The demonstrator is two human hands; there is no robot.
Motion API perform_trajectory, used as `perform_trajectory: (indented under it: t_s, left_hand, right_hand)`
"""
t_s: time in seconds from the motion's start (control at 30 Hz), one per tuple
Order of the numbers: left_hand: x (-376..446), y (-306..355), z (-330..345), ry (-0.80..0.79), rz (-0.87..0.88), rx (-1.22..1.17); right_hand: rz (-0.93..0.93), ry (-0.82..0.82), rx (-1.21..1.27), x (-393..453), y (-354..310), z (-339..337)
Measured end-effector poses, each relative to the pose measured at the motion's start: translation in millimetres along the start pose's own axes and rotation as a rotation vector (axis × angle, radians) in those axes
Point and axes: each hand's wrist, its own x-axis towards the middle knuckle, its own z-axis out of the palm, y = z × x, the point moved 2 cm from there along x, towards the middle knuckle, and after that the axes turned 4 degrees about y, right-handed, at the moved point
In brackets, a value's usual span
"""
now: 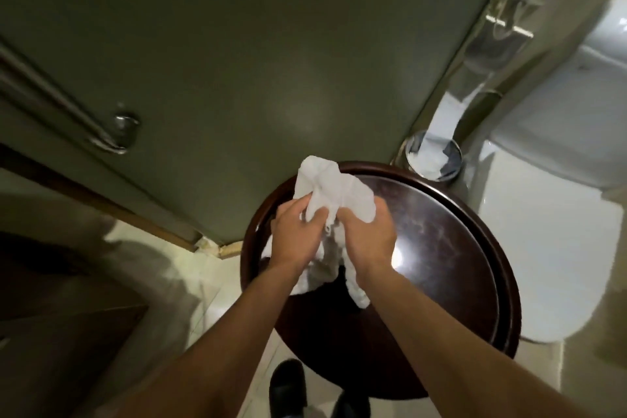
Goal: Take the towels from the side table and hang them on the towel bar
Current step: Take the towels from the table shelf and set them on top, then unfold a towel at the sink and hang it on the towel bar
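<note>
Dim bathroom, pale tiled floor (176, 268), a large grey-green wall panel (258, 44) filling the upper half of the view. Centre, slightly toward 5 o'clock, stands a round side table (441, 248) of dark glossy wood with a raised rim and a bright glare spot on its top. Above the table's left part both of the person's hands are bunched into a white towel (325, 190). Left hand (300, 234) closed on the cloth, fingers curled into its folds. Right hand (368, 234) likewise clenched on it, just beside the left, the two nearly touching. Upper part of the towel sticks up crumpled toward 12 o'clock from the fists; lower part hangs down between and under the wrists toward the tabletop; whether it touches the wood I cannot tell. Bare forearms run in from 6 o'clock. At 9 o'clock, well apart from the table, a metal towel bar (68, 105) is fixed to the wall panel, nothing on it. At 2 o'clock from the table, a small round bin (434, 156) with white paper in it; past that, at 3 o'clock, a white toilet (543, 231). One dark shoe (288, 387) shows at 6 o'clock on the floor.
</note>
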Motion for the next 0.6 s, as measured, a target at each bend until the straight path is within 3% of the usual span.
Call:
perform_trajectory:
  t_s: [0.27, 0.6]
  left_hand:
    - [-58.2, 30.0, -179.8, 0.362, 0.089, -0.009]
    - [-131.6, 0.2, -443.6, 0.752, -0.028, 0.051]
  right_hand:
    - [-0.229, -0.235, -0.075, -127.1, -104.5, 70.7]
    - [-0.349, -0.58, -0.062, -339.7, -174.0, 233.6]
